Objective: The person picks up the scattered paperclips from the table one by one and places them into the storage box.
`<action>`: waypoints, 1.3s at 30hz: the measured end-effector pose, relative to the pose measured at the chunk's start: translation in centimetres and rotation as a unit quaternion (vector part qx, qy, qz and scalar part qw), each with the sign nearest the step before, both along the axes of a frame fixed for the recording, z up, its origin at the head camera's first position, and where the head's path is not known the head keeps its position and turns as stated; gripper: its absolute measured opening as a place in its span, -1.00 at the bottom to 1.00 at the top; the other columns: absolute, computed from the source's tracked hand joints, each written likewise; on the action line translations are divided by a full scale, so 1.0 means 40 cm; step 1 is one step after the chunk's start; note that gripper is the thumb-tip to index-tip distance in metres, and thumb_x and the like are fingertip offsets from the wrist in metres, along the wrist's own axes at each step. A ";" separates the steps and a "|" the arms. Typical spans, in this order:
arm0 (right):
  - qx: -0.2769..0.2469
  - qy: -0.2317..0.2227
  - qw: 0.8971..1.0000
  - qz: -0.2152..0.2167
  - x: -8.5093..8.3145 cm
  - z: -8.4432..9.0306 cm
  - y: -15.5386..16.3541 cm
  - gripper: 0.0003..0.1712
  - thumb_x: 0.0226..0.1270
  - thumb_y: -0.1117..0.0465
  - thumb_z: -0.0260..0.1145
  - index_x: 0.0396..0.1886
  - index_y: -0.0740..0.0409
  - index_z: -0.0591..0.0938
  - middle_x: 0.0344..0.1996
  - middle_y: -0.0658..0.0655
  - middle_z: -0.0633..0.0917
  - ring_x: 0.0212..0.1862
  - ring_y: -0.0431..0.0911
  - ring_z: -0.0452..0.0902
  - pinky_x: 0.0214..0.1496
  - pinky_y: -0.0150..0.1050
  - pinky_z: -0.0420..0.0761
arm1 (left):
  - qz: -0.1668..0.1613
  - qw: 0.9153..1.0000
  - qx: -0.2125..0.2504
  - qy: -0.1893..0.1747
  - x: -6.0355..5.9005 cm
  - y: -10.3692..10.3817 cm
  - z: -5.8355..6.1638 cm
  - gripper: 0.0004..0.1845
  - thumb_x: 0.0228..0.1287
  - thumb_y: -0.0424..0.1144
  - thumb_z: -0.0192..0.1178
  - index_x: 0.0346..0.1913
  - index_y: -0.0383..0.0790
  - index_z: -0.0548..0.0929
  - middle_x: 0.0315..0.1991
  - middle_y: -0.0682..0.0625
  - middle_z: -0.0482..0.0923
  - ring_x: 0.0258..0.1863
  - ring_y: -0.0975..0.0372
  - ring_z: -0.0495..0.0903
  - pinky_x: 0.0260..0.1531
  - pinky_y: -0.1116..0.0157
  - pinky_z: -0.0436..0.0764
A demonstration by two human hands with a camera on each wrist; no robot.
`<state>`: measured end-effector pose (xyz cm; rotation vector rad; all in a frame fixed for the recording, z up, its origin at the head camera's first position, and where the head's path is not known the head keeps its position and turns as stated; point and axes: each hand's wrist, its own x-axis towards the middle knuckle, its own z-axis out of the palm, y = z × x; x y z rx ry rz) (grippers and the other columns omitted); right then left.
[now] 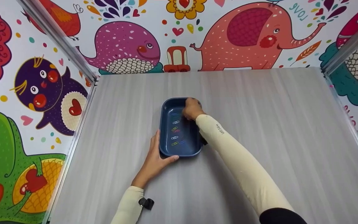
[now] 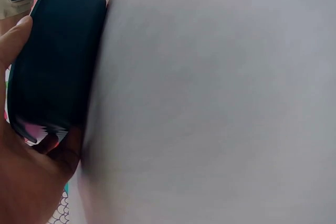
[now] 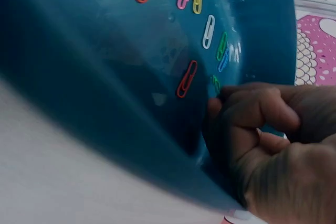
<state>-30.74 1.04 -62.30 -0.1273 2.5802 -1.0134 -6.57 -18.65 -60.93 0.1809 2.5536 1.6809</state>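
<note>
Grey table (image 1: pixel 259 140), cartoon walls (image 1: pixel 36 93). Left hand (image 1: pixel 154 163) grips the blue tray (image 1: pixel 166 151); right hand's (image 1: pixel 193 109) curled fingers (image 3: pixel 247 114) touch a green paperclip (image 3: pixel 215 83) inside.

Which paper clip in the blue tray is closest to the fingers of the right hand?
The green paper clip, partly hidden right at the fingertips of the right hand. The red one lies a little further, the others higher in the blue tray.
</note>
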 end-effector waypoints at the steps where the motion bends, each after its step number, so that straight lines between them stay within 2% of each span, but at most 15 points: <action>1: 0.003 0.012 1.000 0.006 -0.015 -0.027 0.003 -0.90 0.09 0.47 0.36 -0.49 0.21 0.67 -0.71 0.04 0.63 -0.72 -0.09 0.55 -0.67 -0.24 0.55 | 0.000 1.000 0.000 0.000 0.001 0.000 0.000 0.42 0.21 0.01 0.69 0.82 -0.22 -0.17 0.76 -0.26 -0.05 0.72 -0.12 0.05 0.64 -0.22 0.09; 3: 0.000 0.011 1.000 0.009 -0.023 -0.032 0.007 -0.86 0.12 0.46 0.35 -0.53 0.18 0.68 -0.72 0.04 0.65 -0.71 -0.09 0.58 -0.66 -0.25 0.57 | 0.000 1.000 0.000 0.002 0.001 0.001 0.002 0.42 0.21 0.02 0.69 0.82 -0.23 -0.17 0.76 -0.27 -0.06 0.72 -0.13 0.04 0.65 -0.21 0.09; 6: -0.049 0.005 0.999 0.015 -0.023 -0.031 0.018 -0.77 0.12 0.47 0.41 -0.65 0.16 0.68 -0.76 0.04 0.63 -0.74 -0.11 0.54 -0.69 -0.26 0.53 | 0.000 1.000 -0.002 0.001 0.003 0.002 0.004 0.42 0.21 0.03 0.69 0.82 -0.21 -0.17 0.76 -0.27 -0.07 0.73 -0.12 0.03 0.65 -0.18 0.08; 9: -0.100 -0.013 0.995 0.029 0.033 0.066 0.031 -0.78 0.22 0.44 0.48 -0.61 0.22 0.75 -0.69 0.08 0.67 -0.69 -0.13 0.54 -0.63 -0.28 0.54 | 0.001 1.000 -0.005 -0.004 0.004 0.002 0.004 0.43 0.21 0.05 0.69 0.83 -0.20 -0.17 0.77 -0.27 -0.09 0.74 -0.12 0.01 0.66 -0.17 0.07; 13: -0.140 -0.013 0.989 0.056 0.122 0.205 0.055 -0.86 0.42 0.34 0.50 -0.34 0.34 0.84 -0.50 0.12 0.74 -0.55 -0.17 0.58 -0.48 -0.33 0.62 | 0.000 1.000 -0.004 -0.003 0.003 0.002 0.004 0.42 0.21 0.05 0.69 0.82 -0.22 -0.17 0.77 -0.28 -0.09 0.74 -0.12 0.01 0.66 -0.18 0.07; 15: -0.148 -0.004 0.987 0.063 0.145 0.226 0.068 -0.85 0.47 0.29 0.51 -0.26 0.33 0.84 -0.44 0.12 0.74 -0.52 -0.19 0.57 -0.43 -0.36 0.62 | -0.001 1.000 -0.006 -0.001 0.003 0.001 0.003 0.42 0.21 0.05 0.69 0.82 -0.23 -0.17 0.77 -0.28 -0.09 0.74 -0.12 0.01 0.66 -0.17 0.07; 19: -0.161 0.015 0.985 0.062 0.171 0.238 0.088 -0.83 0.50 0.20 0.52 -0.22 0.24 0.86 -0.40 0.08 0.75 -0.46 -0.19 0.59 -0.39 -0.38 0.63 | -0.001 1.000 -0.008 -0.001 0.005 0.000 0.001 0.42 0.22 0.04 0.69 0.82 -0.23 -0.17 0.76 -0.28 -0.08 0.73 -0.13 0.02 0.65 -0.17 0.09; 25: -0.175 0.034 0.982 0.057 0.197 0.248 0.125 -0.80 0.50 0.12 0.55 -0.15 0.17 0.87 -0.29 0.09 0.78 -0.29 0.05 0.71 -0.31 -0.28 0.74 | 0.000 1.000 -0.006 0.005 0.003 0.001 -0.001 0.41 0.22 0.05 0.68 0.82 -0.22 -0.16 0.76 -0.29 -0.07 0.73 -0.14 0.02 0.65 -0.19 0.09; 32: -0.181 0.067 0.979 0.059 0.229 0.254 0.174 -0.82 0.52 0.13 0.54 -0.11 0.17 0.87 -0.28 0.10 0.76 -0.32 -0.09 0.59 -0.31 -0.31 0.65 | -0.001 1.000 -0.007 0.012 0.005 -0.002 -0.004 0.41 0.22 0.03 0.69 0.81 -0.27 -0.16 0.75 -0.31 -0.05 0.72 -0.15 0.04 0.65 -0.19 0.10; 39: -0.185 0.099 0.977 0.046 0.265 0.233 0.226 -0.86 0.51 0.17 0.53 -0.11 0.16 0.88 -0.24 0.10 0.80 -0.25 -0.04 0.60 -0.24 -0.29 0.62 | -0.003 1.000 -0.001 0.006 0.003 0.002 0.001 0.42 0.22 0.04 0.68 0.82 -0.24 -0.16 0.75 -0.31 -0.07 0.73 -0.15 0.03 0.65 -0.18 0.08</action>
